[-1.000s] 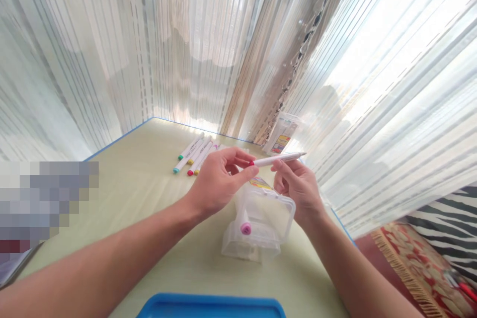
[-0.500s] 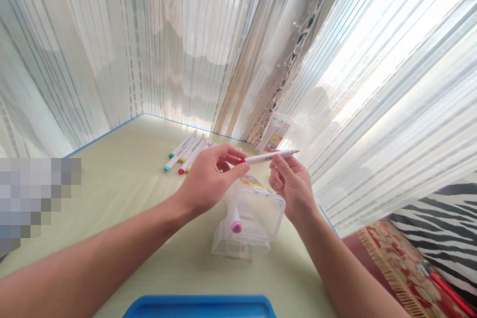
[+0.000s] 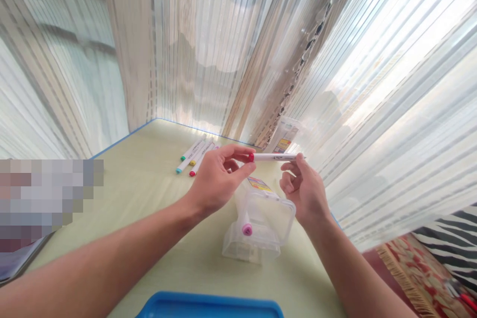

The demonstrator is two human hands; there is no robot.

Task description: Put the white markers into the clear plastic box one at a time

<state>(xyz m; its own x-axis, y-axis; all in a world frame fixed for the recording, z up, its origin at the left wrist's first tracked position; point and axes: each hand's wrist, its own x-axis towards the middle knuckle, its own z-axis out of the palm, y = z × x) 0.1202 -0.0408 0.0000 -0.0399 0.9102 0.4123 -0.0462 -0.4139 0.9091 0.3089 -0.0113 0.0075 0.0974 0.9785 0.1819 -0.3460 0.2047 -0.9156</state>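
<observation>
Sheer curtain (image 3: 208, 35) fills the bkgd, hanging behind a pale green surface (image 3: 130, 194) w/ blue edging. Blue tray (image 3: 208, 304) at the near edge, only its far rim in view. Clear box (image 3: 231, 249) lies mid-surface, below & nearer than the hands, lid up; a pink-ended marker (image 3: 247, 229) lies in or across it, pink end toward the wearer, exact seating unclear thru the plastic. 2nd clear box (image 3: 285, 139) stands at the far edge, beyond the R hand.

L hand (image 3: 223, 174) & R hand (image 3: 305, 186) are both up over the surface, apart, w/ a white marker (image 3: 270, 157) bridging the gap. Long axis runs L–R, approx level, crosswise to the wearer's line of sight. Red end (image 3: 251, 157) points L, narrow tip (image 3: 305, 157) points R. L hand: thumb & fingers pinching the red end. R hand: at the tip end, one fingertip over the barrel just short of the tip, other fingers curled below; can't tell if it's pinching or only touching. So each hand is nearest its own end, midsection bare.

Loose markers (image 3: 191, 150) lie on the surface L of & beyond the L hand, partly hidden by it, axes slanting away, colored ends nearer.
</observation>
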